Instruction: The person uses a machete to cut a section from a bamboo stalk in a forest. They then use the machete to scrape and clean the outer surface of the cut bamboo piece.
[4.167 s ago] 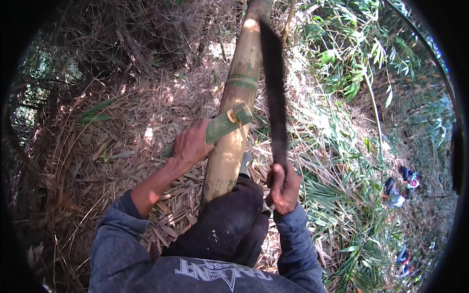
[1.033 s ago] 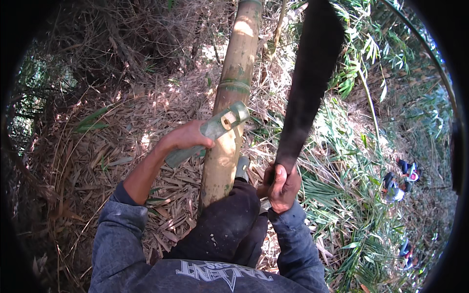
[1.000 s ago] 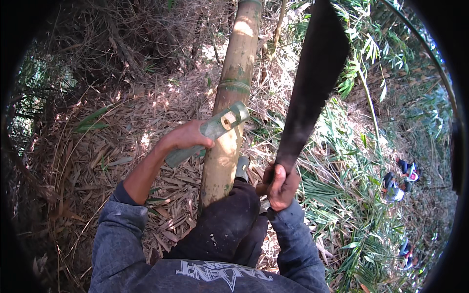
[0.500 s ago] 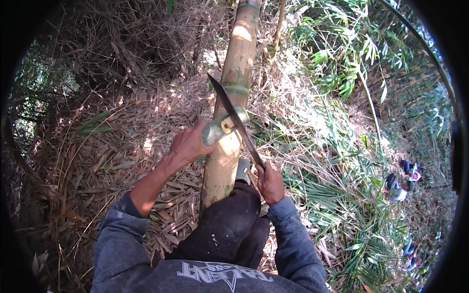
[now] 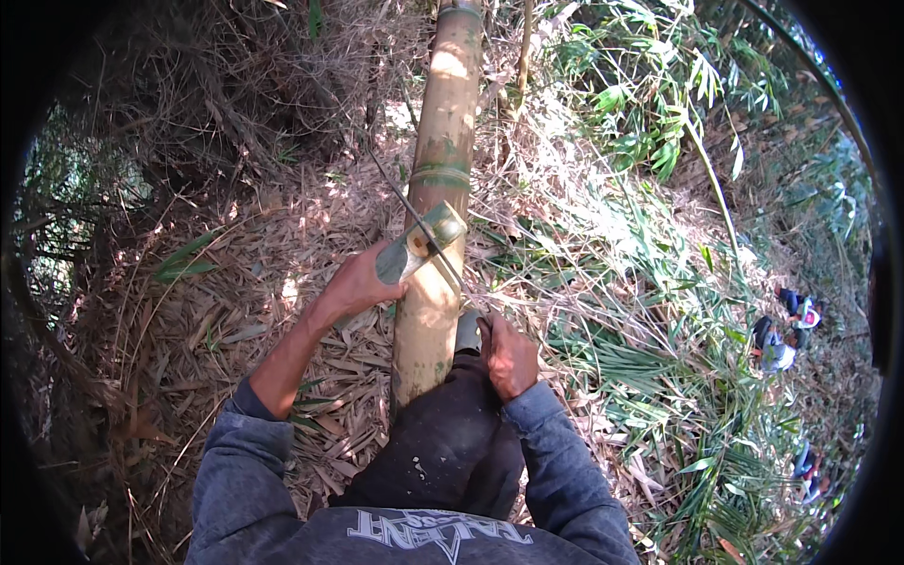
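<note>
My left hand (image 5: 358, 282) grips a short green bamboo piece (image 5: 421, 243) and props it against a thick yellow-green bamboo pole (image 5: 435, 207) that runs up the slope. My right hand (image 5: 508, 353) is closed on the handle of a long machete (image 5: 416, 224). The blade lies edge-on across the cut end of the short piece, its tip pointing up and left. My dark-trousered knee (image 5: 443, 443) rests beside the lower end of the pole.
Dry bamboo leaves and straw (image 5: 235, 311) cover the slope. Green leafy shoots (image 5: 659, 122) grow at the upper right. Other people (image 5: 786, 325) crouch far down the slope at right. Dark tangled brush (image 5: 141, 94) fills the upper left.
The machete was raised high on the right a second ago. It has swung down onto the end of the short bamboo piece, and my right hand dropped lower. My left hand kept its grip.
</note>
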The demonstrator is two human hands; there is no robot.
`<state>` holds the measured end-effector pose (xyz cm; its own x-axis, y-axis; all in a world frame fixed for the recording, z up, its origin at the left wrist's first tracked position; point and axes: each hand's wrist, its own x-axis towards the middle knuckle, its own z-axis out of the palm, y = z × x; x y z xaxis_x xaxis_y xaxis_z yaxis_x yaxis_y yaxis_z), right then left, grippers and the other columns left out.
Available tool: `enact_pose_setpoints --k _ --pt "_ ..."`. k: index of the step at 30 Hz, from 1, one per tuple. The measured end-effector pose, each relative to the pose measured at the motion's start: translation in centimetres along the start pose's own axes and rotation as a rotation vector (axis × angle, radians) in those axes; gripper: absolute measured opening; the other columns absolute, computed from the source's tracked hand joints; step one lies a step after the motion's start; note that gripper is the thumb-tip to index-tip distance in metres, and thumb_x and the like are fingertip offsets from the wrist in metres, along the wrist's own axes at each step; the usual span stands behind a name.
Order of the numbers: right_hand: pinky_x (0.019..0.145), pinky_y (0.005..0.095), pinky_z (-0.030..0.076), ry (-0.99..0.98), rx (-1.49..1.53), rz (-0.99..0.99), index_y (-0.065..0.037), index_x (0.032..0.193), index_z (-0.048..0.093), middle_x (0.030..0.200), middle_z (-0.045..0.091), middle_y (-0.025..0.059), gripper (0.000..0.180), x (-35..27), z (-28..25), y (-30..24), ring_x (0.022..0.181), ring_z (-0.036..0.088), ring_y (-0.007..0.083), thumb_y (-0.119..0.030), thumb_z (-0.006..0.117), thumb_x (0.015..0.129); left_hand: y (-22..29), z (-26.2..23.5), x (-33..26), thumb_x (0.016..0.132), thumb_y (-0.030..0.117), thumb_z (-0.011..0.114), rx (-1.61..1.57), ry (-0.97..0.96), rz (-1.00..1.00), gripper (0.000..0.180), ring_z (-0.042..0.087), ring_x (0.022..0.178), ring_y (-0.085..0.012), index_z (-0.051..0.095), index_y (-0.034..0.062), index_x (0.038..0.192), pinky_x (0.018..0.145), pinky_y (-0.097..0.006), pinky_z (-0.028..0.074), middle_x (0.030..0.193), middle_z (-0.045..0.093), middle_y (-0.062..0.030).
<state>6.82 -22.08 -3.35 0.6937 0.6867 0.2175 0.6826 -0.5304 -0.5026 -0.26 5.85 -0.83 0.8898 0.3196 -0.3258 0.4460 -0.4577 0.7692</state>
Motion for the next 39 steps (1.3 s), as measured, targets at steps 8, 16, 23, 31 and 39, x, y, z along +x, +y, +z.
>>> enact_pose_setpoints --k 8,16,23,31,39 --pt "0.05 0.044 0.048 0.019 0.047 0.033 -0.006 0.103 0.06 0.073 0.063 0.0164 0.017 -0.1 0.1 -1.2 0.059 0.062 0.0356 -0.014 0.066 0.089 -0.7 0.1 0.6 0.069 0.031 0.08 -0.135 -0.059 0.044 0.078 0.061 0.108 -0.0225 0.049 -0.0002 0.133 0.095 -0.036 0.047 0.117 0.064 -0.0162" --pt "0.053 0.041 0.05 -0.035 0.119 -0.016 -0.01 0.118 0.058 0.079 0.06 0.011 0.035 -1.1 -0.1 -1.3 0.06 0.062 0.0303 -0.019 0.067 0.084 -2.7 1.0 1.1 0.071 0.019 0.081 -0.24 -0.079 0.056 0.07 0.061 0.1 -0.0169 0.05 0.0009 0.131 0.091 -0.032 0.049 0.11 0.065 -0.0102" --pt "0.059 0.0417 0.053 -0.044 0.282 -0.056 -0.005 0.121 0.056 0.088 0.065 0.0134 0.046 0.2 -1.1 -2.6 0.068 0.065 0.0324 -0.011 0.072 0.079 -3.4 1.5 1.5 0.072 0.012 0.081 -0.432 -0.11 0.191 0.066 0.059 0.101 -0.0142 0.051 0.0011 0.13 0.09 -0.031 0.048 0.111 0.064 -0.0072" --pt "0.055 0.034 0.051 0.15 0.628 0.099 0.004 0.103 0.064 0.081 0.066 0.0177 0.024 5.9 -5.8 -4.4 0.063 0.066 0.0289 -0.006 0.073 0.084 -1.7 0.6 0.4 0.069 0.011 0.08 -0.219 -0.135 0.077 0.066 0.058 0.102 -0.0139 0.052 0.0012 0.127 0.092 -0.031 0.047 0.112 0.063 -0.0068" --pt "0.083 0.0282 0.053 -0.075 1.201 0.373 0.006 0.124 0.058 0.107 0.07 0.012 0.054 5.3 -9.8 -7.8 0.095 0.066 0.0129 -0.01 0.081 0.078 2.7 1.1 -3.9 0.069 0.006 0.083 -0.38 -0.166 0.148 0.06 0.058 0.102 -0.0129 0.056 0.0034 0.122 0.092 -0.03 0.047 0.109 0.062 -0.0046"
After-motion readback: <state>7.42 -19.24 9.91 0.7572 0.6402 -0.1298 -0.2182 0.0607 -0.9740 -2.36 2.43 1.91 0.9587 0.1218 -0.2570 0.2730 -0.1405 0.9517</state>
